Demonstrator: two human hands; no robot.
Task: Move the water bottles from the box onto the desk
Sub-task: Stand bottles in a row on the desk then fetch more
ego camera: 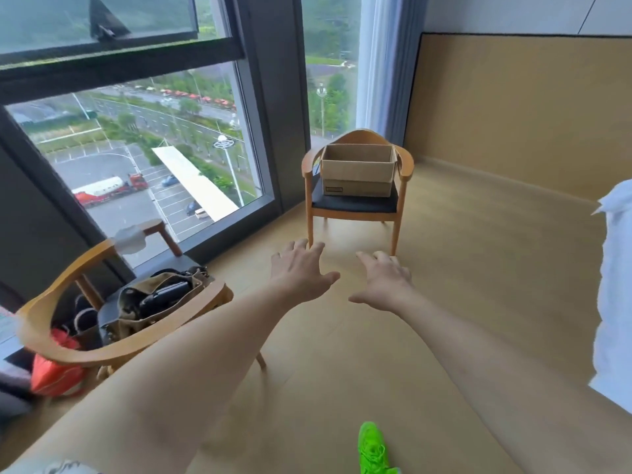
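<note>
An open cardboard box [357, 172] sits on the black seat of a wooden armchair [354, 203] by the window, across the room. Its inside is hidden from here, and no water bottles show. My left hand [301, 268] and my right hand [384, 280] reach forward side by side, palms down, fingers spread, holding nothing. Both hands are well short of the box, with bare floor between. No desk is in view.
A second wooden armchair [102, 323] stands at the near left with an olive bag [157, 302] on its seat and an orange bag [56, 371] beside it. White bedding [615, 295] hangs at the right edge. A green shoe [374, 449] shows below. A large window [143, 148] fills the left wall.
</note>
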